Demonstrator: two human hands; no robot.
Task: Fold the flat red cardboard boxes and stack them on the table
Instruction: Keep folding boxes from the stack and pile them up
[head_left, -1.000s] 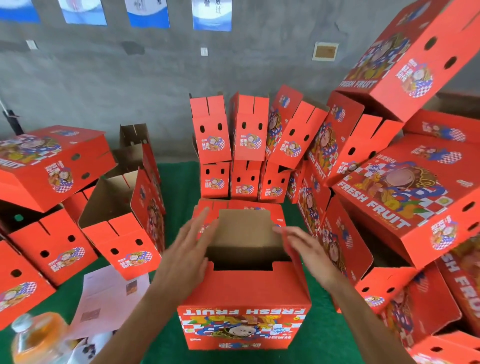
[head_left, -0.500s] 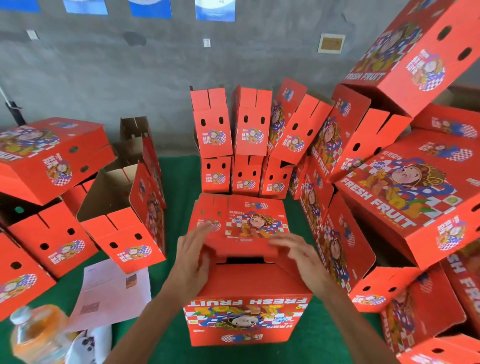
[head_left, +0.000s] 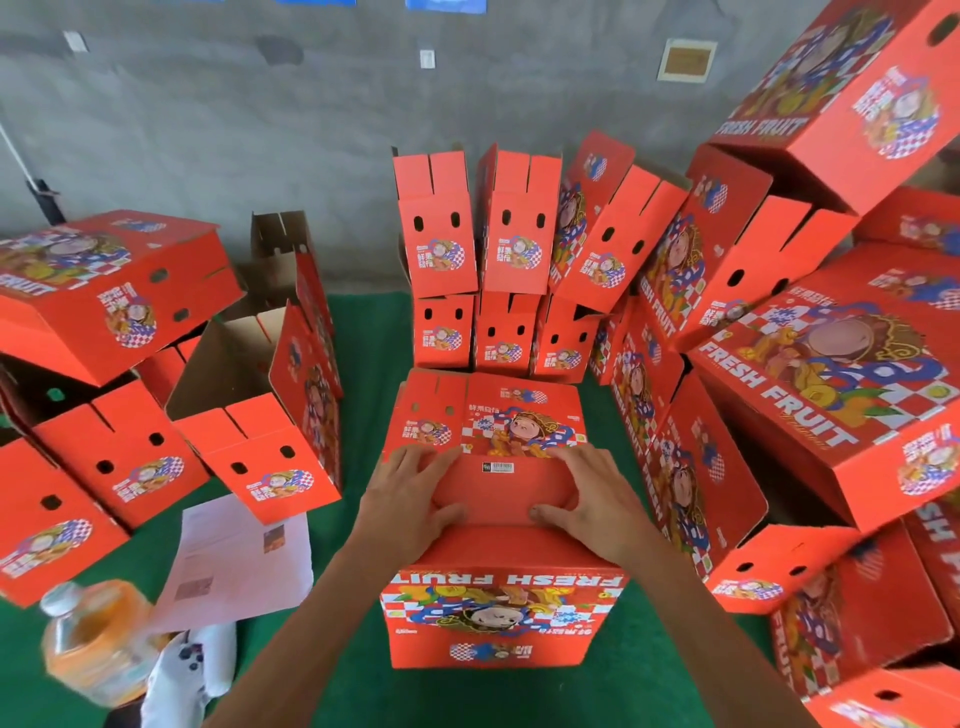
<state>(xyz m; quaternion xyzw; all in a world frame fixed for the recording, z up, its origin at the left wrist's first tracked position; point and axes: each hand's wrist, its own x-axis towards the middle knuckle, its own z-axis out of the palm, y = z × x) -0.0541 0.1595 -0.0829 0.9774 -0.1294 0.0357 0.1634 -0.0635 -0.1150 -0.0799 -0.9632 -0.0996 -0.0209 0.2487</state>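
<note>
Pressing: both hands lie on the top flap (head_left: 501, 488) of the red box (head_left: 501, 608) at centre, on the green table (head_left: 649, 675).
Left hand (head_left: 410, 501): fingers spread and fairly straight, flat on the flap's left part, thumb at its near edge.
Right hand (head_left: 597, 499): fingers spread, flat on the flap's right part, thumb at the near edge.
Box front: "FRESH FRUIT", read upside down, above a cartoon figure on blue-and-white checks.
Flap: a small barcode label (head_left: 497, 467).
Large box (head_left: 841, 384) at right: "FRESH FRUIT" beside the same cartoon.
Tilted box (head_left: 852, 98) at upper right: "FRESH FRUIT".
Back row (head_left: 498, 260): upright folded boxes by the grey wall, Chinese lettering too small to read.
Left: a printed sheet (head_left: 239, 561), text illegible; an orange drink bottle (head_left: 93, 644).
</note>
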